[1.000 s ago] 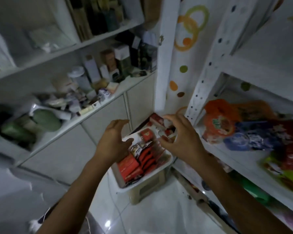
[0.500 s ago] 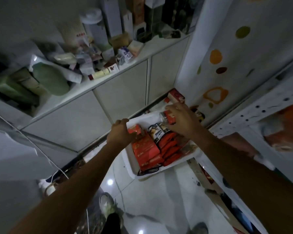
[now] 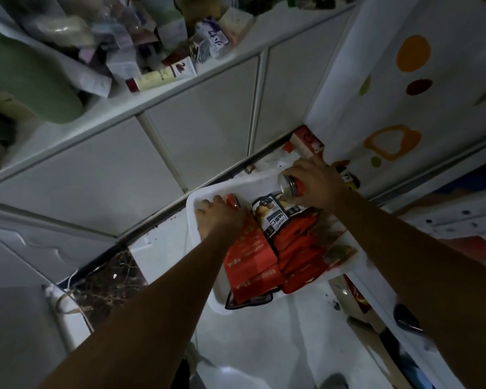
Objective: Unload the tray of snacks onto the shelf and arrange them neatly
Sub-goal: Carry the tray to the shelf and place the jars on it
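A white tray sits low in front of me, filled with red snack packets and a dark packet with a potato picture. My right hand is closed round a small red can with a silver end, held over the tray's far right corner. My left hand rests in the tray's far left corner, its fingers on a second small red can that it partly hides. The white shelf unit rises at the right edge.
White cabinet doors stand behind the tray under a ledge crowded with boxes and a green bag. A red-and-white carton leans at the wall corner. The spotted wall is on the right, glossy white floor below.
The view has tilted down from the shelves to the tray. Both hands dropped into the tray; the right one closed on a red can, the left settled on another.
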